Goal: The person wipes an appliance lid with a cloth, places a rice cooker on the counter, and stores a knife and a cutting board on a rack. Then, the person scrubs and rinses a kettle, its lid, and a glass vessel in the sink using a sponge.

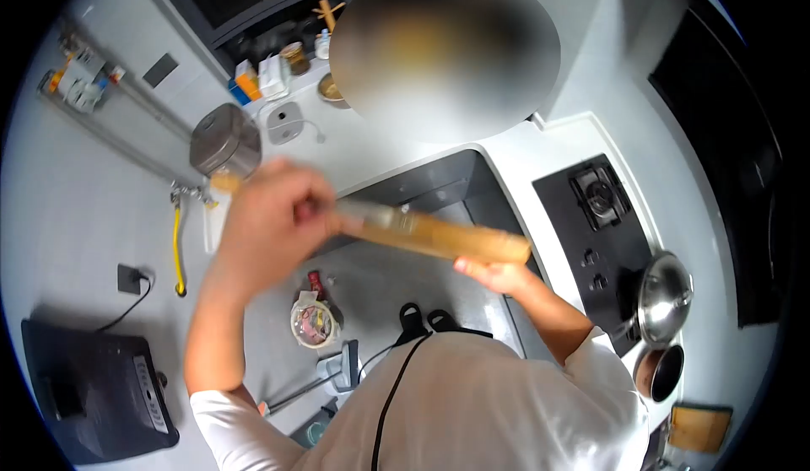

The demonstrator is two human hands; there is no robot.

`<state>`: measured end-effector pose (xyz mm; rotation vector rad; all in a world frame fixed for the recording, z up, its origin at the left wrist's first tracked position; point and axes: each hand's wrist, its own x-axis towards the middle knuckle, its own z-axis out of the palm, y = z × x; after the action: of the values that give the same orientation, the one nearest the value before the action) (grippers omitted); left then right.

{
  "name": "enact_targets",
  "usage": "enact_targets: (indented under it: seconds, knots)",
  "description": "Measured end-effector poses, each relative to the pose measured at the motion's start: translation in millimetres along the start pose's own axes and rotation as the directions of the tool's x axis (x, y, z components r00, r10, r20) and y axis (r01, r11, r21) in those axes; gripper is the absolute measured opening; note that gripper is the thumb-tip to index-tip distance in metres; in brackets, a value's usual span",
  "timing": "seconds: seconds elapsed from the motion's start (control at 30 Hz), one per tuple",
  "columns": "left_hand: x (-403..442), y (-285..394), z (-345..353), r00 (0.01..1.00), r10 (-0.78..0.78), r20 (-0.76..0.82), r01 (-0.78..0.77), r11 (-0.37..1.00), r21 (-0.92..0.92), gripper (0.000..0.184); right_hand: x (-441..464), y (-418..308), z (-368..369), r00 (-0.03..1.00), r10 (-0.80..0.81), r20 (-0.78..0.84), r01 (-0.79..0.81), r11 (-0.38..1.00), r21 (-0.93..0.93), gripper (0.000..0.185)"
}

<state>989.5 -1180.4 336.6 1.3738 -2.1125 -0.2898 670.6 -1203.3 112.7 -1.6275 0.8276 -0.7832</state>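
A long, narrow yellow-brown box is held up in front of me, slanting slightly down to the right. My right hand grips its right end from below, with the thumb against the near side. My left hand is closed at the other end, its fingertips pinched by a pale, greyish stretch of the box. Motion blurs this hand and that end, so fine detail there cannot be made out. Behind and below the box lies a dark grey sink set in the white counter.
A black gas hob is at right, with a lidded pan and a pot. A grey appliance stands at the counter's left end. On the floor are a lined bin and a dark case.
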Motion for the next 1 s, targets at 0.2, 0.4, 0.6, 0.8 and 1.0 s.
enact_targets:
  seconds: [0.2,0.4,0.6,0.8,1.0]
  knots:
    - [168.5,32.6,6.8,0.77,0.602,-0.212,-0.636,0.752,-0.176,0.019,-28.5,-96.3,-43.7,0.74,-0.242,-0.628,0.161,0.97,-0.185,0.04]
    - [252.8,60.9,61.6,0.69,0.594,-0.413,-0.707,0.676,-0.209,0.065,-78.3,-118.5,-95.0,0.44,-0.191,-0.877,0.271,0.96,-0.073,0.052]
    - [359.3,24.7,207.4,0.901,0.428,0.076,-0.303,0.743,-0.596,0.091,-101.5,-92.5,-139.4,0.138,-0.249,-0.959,0.325,0.926,-0.193,0.057]
    - [430.0,63.7,328.0,0.722,0.595,0.354,0.071,0.445,-0.893,0.088,-113.2,-41.4,-176.2,0.013,-0.223,-0.975,0.385,0.901,-0.2,0.058]
    - [461.9,91.2,405.4,0.64,0.603,0.476,0.387,0.282,-0.878,0.058,-113.8,0.3,-200.0,-0.047,-0.149,-0.988,0.398,0.904,-0.155,0.057]
